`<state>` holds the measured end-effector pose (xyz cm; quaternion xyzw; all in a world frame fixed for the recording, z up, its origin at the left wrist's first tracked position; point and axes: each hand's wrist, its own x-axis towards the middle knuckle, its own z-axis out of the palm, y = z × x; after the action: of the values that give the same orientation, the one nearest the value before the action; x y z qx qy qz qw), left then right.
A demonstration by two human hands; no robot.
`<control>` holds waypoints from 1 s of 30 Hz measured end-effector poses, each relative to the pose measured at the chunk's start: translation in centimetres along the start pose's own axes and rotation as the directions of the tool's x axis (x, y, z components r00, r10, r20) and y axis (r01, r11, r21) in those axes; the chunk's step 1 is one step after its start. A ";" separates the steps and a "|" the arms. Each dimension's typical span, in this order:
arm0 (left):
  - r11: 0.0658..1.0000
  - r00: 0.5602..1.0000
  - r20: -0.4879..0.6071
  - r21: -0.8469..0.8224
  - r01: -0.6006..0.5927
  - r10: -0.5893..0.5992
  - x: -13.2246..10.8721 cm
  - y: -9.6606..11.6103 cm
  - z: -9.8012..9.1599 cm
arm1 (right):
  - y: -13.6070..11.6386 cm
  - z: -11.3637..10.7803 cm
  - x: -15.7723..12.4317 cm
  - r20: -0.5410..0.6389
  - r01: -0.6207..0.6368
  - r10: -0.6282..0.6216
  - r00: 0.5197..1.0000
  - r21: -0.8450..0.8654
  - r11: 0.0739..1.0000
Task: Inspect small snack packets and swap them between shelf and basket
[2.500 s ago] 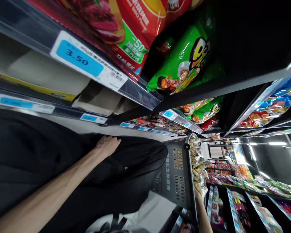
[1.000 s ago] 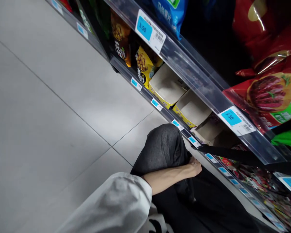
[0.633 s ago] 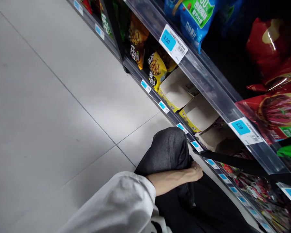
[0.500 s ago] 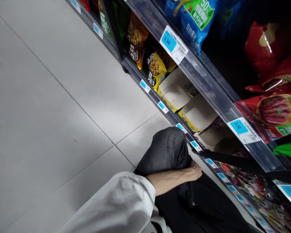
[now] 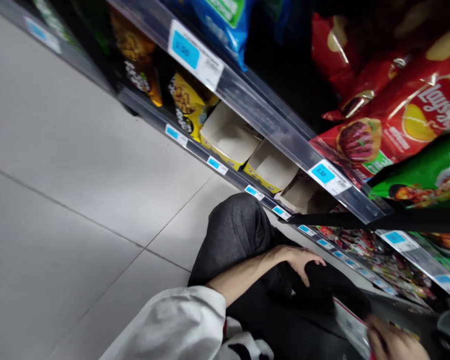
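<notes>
"The right hand (image 5: 395, 342) is gripping something, isn't it?"

"Yes, it seems to be pinching a white packet (image 5: 350, 324) with a red edge, by the end nearest the fingers. Blur is hiding the thumb, so I cannot tell how firmly."

"Where is the packet lying?"

"It is slanting low at the right, between the dark trousers (image 5: 303, 325) and a grey basket (image 5: 384, 302). I cannot tell whether it is touching either. Holding it by one end is leaving most of its face uncovered."

"And the left hand (image 5: 300, 260)?"

"It is holding nothing. Its fingers are standing apart over the trousers, the thumb pointing away from them. The forearm (image 5: 243, 275) is lying across the bent knee (image 5: 238, 220), probably because the knee is giving it support."

"Why is the basket standing so near?"

"Presumably for the right hand's easy reach."

"What are the shelves doing beyond?"

"A clear shelf edge (image 5: 258, 107) is running slantwise above the knee. Behind it a red bag (image 5: 390, 125) and a green bag (image 5: 423, 175) are lying with their ends outward, likely for easy picking. Below, yellow-edged cartons (image 5: 230, 135) are sitting in a row, their low fronts seemingly meant for reaching in."
</notes>
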<state>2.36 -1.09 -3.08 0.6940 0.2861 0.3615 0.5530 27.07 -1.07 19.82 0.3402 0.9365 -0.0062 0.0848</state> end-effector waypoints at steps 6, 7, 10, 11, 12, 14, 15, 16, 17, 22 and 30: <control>0.918 0.941 0.337 -0.373 0.135 -0.002 -1.1 2.2 0.6 | -4.7 6.8 7.8 0.394 0.169 -0.217 0.893 0.153 0.974; 0.937 0.936 0.341 -0.293 0.189 -0.082 -1.3 2.1 0.6 | -5.0 7.1 8.9 0.371 0.149 -0.211 0.904 0.187 0.971; 0.935 0.901 0.328 -0.114 0.336 -0.284 -1.6 1.5 0.4 | -4.8 7.5 11.3 0.274 0.109 -0.184 0.944 0.267 0.957; 0.922 0.896 0.305 -0.116 0.370 -0.321 -1.6 1.3 0.3 | -4.4 7.6 11.9 0.253 0.118 -0.192 0.948 0.279 0.953; 0.911 0.902 0.269 -0.148 0.385 -0.338 -1.7 1.1 0.2 | -4.1 7.7 12.4 0.235 0.134 -0.204 0.950 0.284 0.950; 0.896 0.926 0.199 -0.253 0.364 -0.320 -1.8 0.8 0.1 | -3.3 8.1 13.5 0.196 0.157 -0.219 0.956 0.290 0.944; 0.888 0.937 0.176 -0.308 0.343 -0.301 -2.0 0.7 0.1 | -2.9 8.4 14.1 0.172 0.150 -0.211 0.962 0.308 0.939; 0.879 0.946 0.157 -0.351 0.322 -0.284 -2.1 0.7 0.0 | -2.6 8.8 14.6 0.155 0.131 -0.194 0.969 0.345 0.929; 0.871 0.950 0.139 -0.380 0.311 -0.279 -2.3 0.7 -0.1 | -2.3 9.3 15.2 0.146 0.102 -0.172 0.974 0.397 0.912; 0.833 0.910 0.029 -0.394 0.390 -0.413 -2.5 1.0 -0.6 | -1.5 11.9 16.5 0.131 -0.021 -0.098 0.987 0.696 0.718; 0.696 0.777 -0.200 -0.612 0.377 -0.597 -2.5 0.5 -0.3 | -0.9 11.5 14.8 -0.089 0.045 0.144 0.986 0.958 0.284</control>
<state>0.63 -3.01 -2.99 0.3208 0.4519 0.3920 0.7343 17.09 6.89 6.00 0.3514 0.7392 -0.5349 -0.2096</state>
